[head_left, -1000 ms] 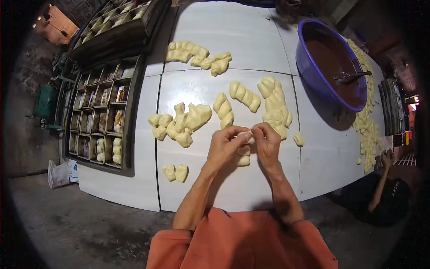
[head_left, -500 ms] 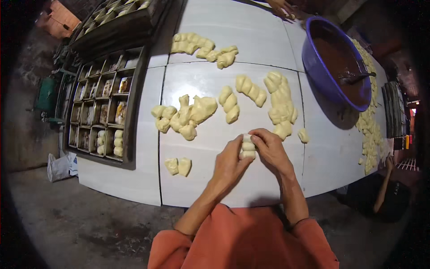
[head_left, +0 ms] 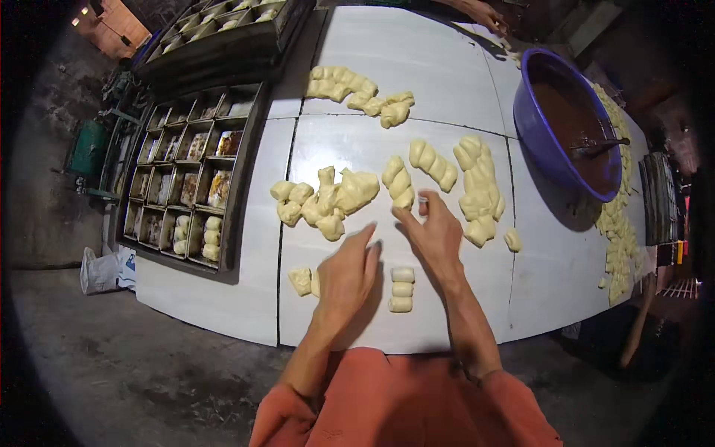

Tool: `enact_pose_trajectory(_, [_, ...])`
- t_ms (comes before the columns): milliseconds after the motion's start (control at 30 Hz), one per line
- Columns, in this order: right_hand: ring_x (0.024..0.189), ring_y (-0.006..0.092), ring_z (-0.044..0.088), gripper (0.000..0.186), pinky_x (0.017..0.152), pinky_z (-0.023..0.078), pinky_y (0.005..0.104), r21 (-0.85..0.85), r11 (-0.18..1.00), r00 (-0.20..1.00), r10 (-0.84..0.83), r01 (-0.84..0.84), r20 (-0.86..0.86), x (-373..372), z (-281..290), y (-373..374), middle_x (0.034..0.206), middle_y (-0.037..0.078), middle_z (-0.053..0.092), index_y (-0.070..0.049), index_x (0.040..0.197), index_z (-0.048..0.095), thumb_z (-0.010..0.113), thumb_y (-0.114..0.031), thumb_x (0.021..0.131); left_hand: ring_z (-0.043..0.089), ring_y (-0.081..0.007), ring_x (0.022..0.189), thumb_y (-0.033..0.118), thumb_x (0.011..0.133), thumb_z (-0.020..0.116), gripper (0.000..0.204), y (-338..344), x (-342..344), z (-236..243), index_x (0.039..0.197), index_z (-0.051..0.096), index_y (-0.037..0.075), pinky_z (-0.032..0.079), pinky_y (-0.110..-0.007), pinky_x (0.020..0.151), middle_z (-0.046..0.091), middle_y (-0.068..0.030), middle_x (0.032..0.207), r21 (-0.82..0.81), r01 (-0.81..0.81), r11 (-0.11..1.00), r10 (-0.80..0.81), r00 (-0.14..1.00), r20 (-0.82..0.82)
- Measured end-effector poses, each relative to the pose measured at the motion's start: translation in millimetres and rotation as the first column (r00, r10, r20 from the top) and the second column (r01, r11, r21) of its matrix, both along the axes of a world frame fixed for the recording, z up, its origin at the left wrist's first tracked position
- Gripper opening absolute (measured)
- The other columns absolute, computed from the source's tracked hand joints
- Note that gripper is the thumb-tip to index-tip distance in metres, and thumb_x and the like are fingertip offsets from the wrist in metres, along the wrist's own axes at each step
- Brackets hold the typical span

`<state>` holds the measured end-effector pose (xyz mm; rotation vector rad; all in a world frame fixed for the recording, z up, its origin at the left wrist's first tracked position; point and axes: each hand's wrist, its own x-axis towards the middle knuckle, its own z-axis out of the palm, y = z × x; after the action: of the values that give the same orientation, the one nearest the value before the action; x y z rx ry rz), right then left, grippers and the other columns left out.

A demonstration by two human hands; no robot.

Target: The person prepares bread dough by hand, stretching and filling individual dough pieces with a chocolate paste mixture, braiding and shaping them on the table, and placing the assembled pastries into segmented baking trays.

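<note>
A short row of rolled dough pieces (head_left: 402, 291) lies on the white table between my forearms, with neither hand on it. My left hand (head_left: 348, 270) hovers over the table with fingers stretched out and nothing in them; it partly covers two small dough lumps (head_left: 300, 281). My right hand (head_left: 433, 237) is at the near end of a twisted dough strip (head_left: 397, 179), thumb and forefinger apart; whether they touch it I cannot tell. Left of the strip sits a loose dough heap (head_left: 350, 192). To the right are another strip (head_left: 433, 164) and a longer dough mass (head_left: 479, 186).
At left stands a divided metal tray (head_left: 249, 175), some cells filled, with another tray (head_left: 279, 33) beyond. A purple basin (head_left: 525, 123) of brown filling stands at right, beside many dough pieces (head_left: 617, 246). Another person's hand (head_left: 484, 13) shows at the far edge.
My hands have let go of the rolled dough row, which now rests on the table. The right hand has moved forward to the twisted strip; the left has drawn away leftward.
</note>
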<state>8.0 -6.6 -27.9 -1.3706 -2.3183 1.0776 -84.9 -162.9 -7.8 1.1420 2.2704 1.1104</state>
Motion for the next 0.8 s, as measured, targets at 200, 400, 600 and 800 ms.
enact_pose_trajectory(200, [0.081,0.0333,0.068,0.038,0.072,0.052,0.0449,0.016,0.991,0.990,0.135,-0.136,0.043,-14.0,-9.9,25.4,0.094,0.017,0.068,0.003,0.112,0.061,0.065,-0.025,0.086,0.057,-0.0445,0.116,0.004,0.090,0.056,0.035,81.7,-26.5,-42.1,0.125,0.059,0.001,0.047,-0.050,0.095,0.063,-0.0238,0.123,0.083,0.213,0.974,-0.178,0.933,-0.311])
enact_pose_trajectory(400, [0.077,0.0124,0.063,0.028,0.066,0.051,0.0260,-0.699,0.690,0.889,-0.184,-0.187,-0.419,78.2,-4.2,39.7,0.091,0.006,0.065,0.003,0.108,0.062,0.064,-0.012,0.085,0.046,-0.0435,0.129,0.010,0.094,0.052,0.034,88.6,-24.6,-62.2,0.127,0.055,0.001,0.044,-0.052,0.098,0.054,-0.0188,0.138,-0.071,0.180,0.981,-0.193,0.891,-0.410])
enact_pose_trajectory(600, [0.084,0.0114,0.065,0.031,0.074,0.053,0.0248,-0.725,0.656,0.703,-0.413,-0.211,-0.579,116.9,9.0,24.5,0.094,0.006,0.067,0.000,0.113,0.060,0.067,-0.020,0.091,0.059,-0.0338,0.114,0.021,0.092,0.064,0.036,79.0,6.7,-28.5,0.121,0.062,-0.001,0.051,-0.043,0.088,0.062,-0.0197,0.120,0.083,0.215,0.973,-0.210,0.976,-0.058])
enact_pose_trajectory(800, [0.089,0.0109,0.065,0.025,0.080,0.054,0.0258,-0.688,0.712,0.717,-0.406,-0.140,-0.566,109.0,3.6,18.7,0.102,0.006,0.068,-0.002,0.112,0.060,0.071,-0.007,0.090,0.065,-0.0139,0.080,0.026,0.093,0.068,0.033,82.9,36.5,7.4,0.113,0.070,-0.001,0.052,-0.029,0.074,0.073,-0.0094,0.092,0.115,0.237,0.965,-0.255,0.738,0.624])
